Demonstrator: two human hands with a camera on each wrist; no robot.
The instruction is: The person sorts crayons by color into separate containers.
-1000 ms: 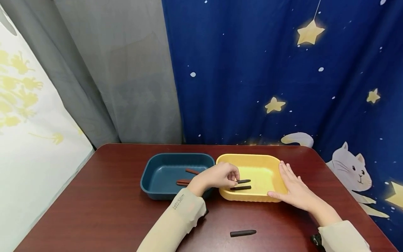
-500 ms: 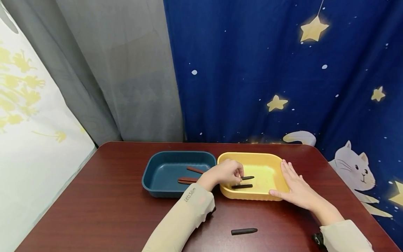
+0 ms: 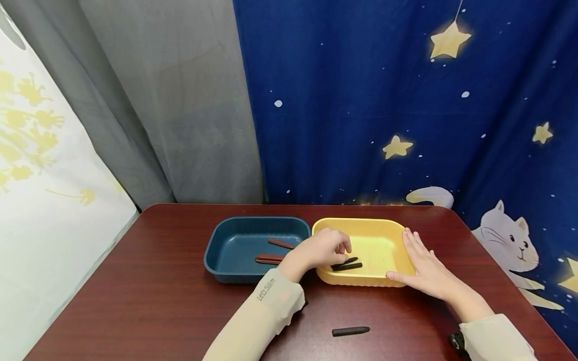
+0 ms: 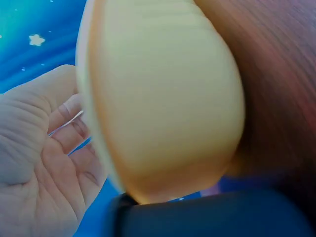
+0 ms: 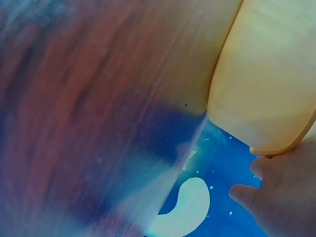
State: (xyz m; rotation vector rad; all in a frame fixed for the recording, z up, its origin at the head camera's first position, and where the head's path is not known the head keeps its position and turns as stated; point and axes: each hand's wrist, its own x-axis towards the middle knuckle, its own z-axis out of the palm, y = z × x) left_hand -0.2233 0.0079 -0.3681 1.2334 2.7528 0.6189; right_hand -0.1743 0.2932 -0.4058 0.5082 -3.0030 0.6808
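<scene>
My left hand (image 3: 322,246) is over the near left corner of the yellow tray (image 3: 325,280), thumb and fingers slightly parted. Just below its fingertips, a black crayon (image 3: 351,260) lies slanted beside a second black crayon (image 3: 347,266) on the tray floor; the hand partly covers the slanted one. In the left wrist view, the tray wall (image 4: 168,98) hides the fingertips. My right hand (image 3: 426,271) rests against the tray's right side with straight, spread fingers. Another black crayon (image 3: 350,331) lies on the table in front of the tray.
A dark blue tray (image 3: 217,273) stands left of the yellow one, holding several reddish-brown sticks (image 3: 269,258), partly covered by my left arm. Both trays stand on a reddish-brown wooden table (image 3: 149,301). Curtains (image 3: 325,110) hang behind its far edge.
The black crayon at my left fingertips has come down and left, beside the one in the yellow tray, and my fingers have let it go. My right hand has kept its place on the tray.
</scene>
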